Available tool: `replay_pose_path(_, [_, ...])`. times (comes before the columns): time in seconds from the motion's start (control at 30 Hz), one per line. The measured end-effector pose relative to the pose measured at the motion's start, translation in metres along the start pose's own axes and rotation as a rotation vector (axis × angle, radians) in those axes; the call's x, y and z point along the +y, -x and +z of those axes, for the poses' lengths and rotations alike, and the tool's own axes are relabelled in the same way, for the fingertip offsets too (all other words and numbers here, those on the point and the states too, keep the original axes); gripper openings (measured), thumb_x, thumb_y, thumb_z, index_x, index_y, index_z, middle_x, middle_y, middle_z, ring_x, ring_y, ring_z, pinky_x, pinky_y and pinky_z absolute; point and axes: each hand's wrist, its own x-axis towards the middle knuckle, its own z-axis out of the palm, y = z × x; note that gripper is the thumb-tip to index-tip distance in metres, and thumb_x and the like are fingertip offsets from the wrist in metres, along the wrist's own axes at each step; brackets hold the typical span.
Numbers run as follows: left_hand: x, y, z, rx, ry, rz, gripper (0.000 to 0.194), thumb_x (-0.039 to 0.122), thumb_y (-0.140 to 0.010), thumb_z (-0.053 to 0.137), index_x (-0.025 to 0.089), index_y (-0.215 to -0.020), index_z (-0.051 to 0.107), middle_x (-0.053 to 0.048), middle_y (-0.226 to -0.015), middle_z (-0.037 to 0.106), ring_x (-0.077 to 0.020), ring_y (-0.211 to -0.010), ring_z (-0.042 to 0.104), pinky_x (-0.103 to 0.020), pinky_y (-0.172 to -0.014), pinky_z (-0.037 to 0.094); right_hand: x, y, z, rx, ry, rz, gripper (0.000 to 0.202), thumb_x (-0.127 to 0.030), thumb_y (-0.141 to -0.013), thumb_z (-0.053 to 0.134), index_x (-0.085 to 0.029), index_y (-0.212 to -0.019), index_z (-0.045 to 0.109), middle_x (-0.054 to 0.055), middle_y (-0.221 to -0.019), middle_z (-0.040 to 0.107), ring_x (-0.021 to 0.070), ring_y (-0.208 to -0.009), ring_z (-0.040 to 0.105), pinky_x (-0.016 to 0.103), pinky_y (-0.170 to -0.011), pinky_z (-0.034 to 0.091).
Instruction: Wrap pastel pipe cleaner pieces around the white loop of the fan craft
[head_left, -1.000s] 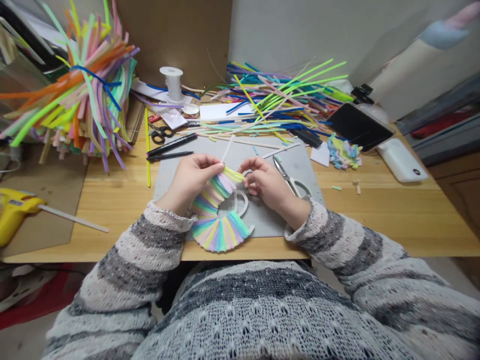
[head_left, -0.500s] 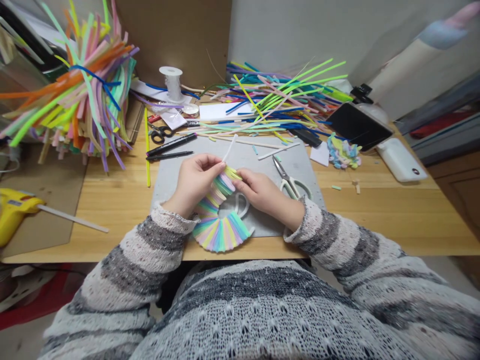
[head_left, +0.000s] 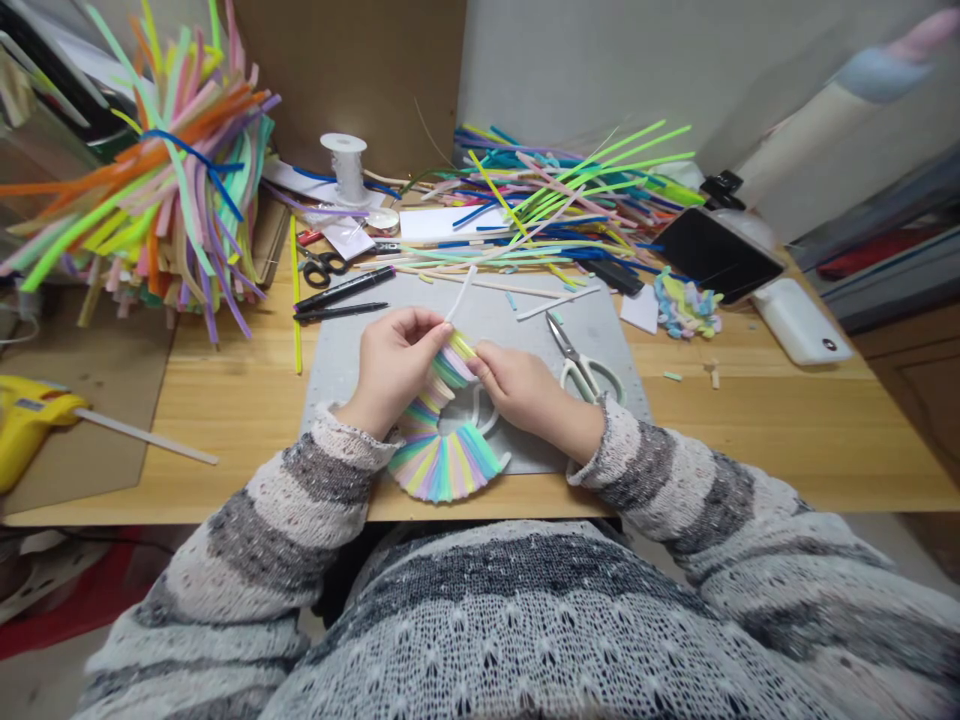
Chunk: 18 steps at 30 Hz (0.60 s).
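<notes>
A curved band of pastel pipe cleaners (head_left: 448, 465) fans out in stripes of yellow, pink, teal and lilac, its lower part over the front edge of the grey mat (head_left: 337, 360). My left hand (head_left: 397, 362) pinches the band's upper end, where a white stem (head_left: 460, 294) sticks up past the thumb. My right hand (head_left: 517, 385) has thumb and finger closed on the yellow and pink strands at the same end. White loops (head_left: 484, 408) show beneath, between the band and my right wrist.
Pale-handled scissors (head_left: 583, 362) lie right of my hands. Black pens (head_left: 343, 292), black scissors (head_left: 322, 268) and a white spool (head_left: 345, 165) are behind left. Pipe cleaners (head_left: 570, 190) heap at the back. A yellow glue gun (head_left: 30, 420) is far left, a phone (head_left: 716, 250) back right.
The yellow strands at the band's upper end have come down closer against the others, beside my right fingertips. Both hands keep nearly the same place and hold.
</notes>
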Motion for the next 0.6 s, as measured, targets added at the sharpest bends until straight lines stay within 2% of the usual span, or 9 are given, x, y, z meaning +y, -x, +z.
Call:
replay_pose_path(0.47, [0.004,0.0,-0.002,-0.003,0.045,-0.053,0.018,0.031,-0.069,0.071,0.015,-0.074,0.067,-0.002,-0.071,0.066,-0.0123,-0.065,0.058,-0.023,-0.062,0.046,0.003,0.001,0.0,0.036,-0.114,-0.046,0.035,-0.039,-0.098,0.03,-0.018,-0.08,0.051,0.002,-0.071,0.055,0.014,-0.063,0.046,0.027,-0.06,0.028])
replay_pose_path(0.53, [0.005,-0.001,-0.003,-0.051,0.054,-0.067,0.019,0.031,-0.068,0.072,0.014,-0.074,0.067,-0.002,-0.071,0.066,-0.0127,-0.065,0.058,-0.023,-0.062,0.046,0.003,0.002,-0.004,0.035,-0.103,-0.045,0.036,-0.041,-0.097,0.03,-0.019,-0.08,0.052,0.002,-0.07,0.056,0.0146,-0.064,0.047,0.027,-0.06,0.028])
replay_pose_path(0.6, [0.006,-0.002,-0.005,-0.133,0.057,-0.081,0.019,0.031,-0.067,0.072,0.014,-0.073,0.066,-0.002,-0.07,0.066,-0.0128,-0.065,0.057,-0.024,-0.062,0.046,0.005,0.003,-0.009,0.102,-0.101,-0.04,0.036,-0.043,-0.096,0.031,-0.018,-0.083,0.054,0.003,-0.074,0.058,0.0157,-0.068,0.05,0.028,-0.062,0.031])
